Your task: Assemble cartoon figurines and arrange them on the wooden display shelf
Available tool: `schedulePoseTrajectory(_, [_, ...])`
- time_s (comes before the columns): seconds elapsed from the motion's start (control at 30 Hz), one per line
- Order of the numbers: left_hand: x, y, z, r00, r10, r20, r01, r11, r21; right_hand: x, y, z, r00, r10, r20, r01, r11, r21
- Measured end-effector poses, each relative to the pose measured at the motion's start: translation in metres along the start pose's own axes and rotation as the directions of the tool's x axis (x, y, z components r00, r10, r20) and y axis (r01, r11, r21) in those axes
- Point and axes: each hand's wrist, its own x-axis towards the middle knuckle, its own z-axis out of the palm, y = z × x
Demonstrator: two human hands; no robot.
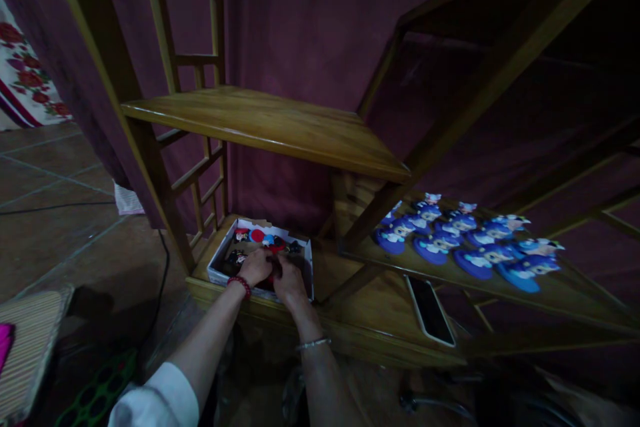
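Note:
A shallow white cardboard box stands on the lower wooden shelf. In it lie several small figurines with red, blue, white and black parts. My left hand, a red beaded bracelet at its wrist, reaches into the box with its fingers curled. Close beside it, my right hand also reaches in with its fingers bent together, a silver bangle on that wrist. Both hands' fingertips meet around a small dark and red piece, mostly hidden by the fingers, whose kind I cannot make out.
Above the box juts a wooden shelf board. On the right shelf stand several blue and white figurines on round bases. A phone lies on the lower shelf. At the lower left are a striped mat and a green object.

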Motion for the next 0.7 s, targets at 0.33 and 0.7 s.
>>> schedulePoseTrajectory(0.33, [0.013, -0.008, 0.009, 0.999, 0.037, -0.002, -0.037, 0.999, 0.025, 0.004, 0.008, 0.006, 0.999, 0.007, 0.048, -0.003, 0.996, -0.09])
schedulePoseTrajectory(0.7, [0.036, -0.025, 0.007, 0.985, -0.063, -0.161, 0.066, 0.998, 0.012, 0.003, 0.011, 0.008, 0.998, -0.005, 0.056, 0.013, 0.99, -0.141])
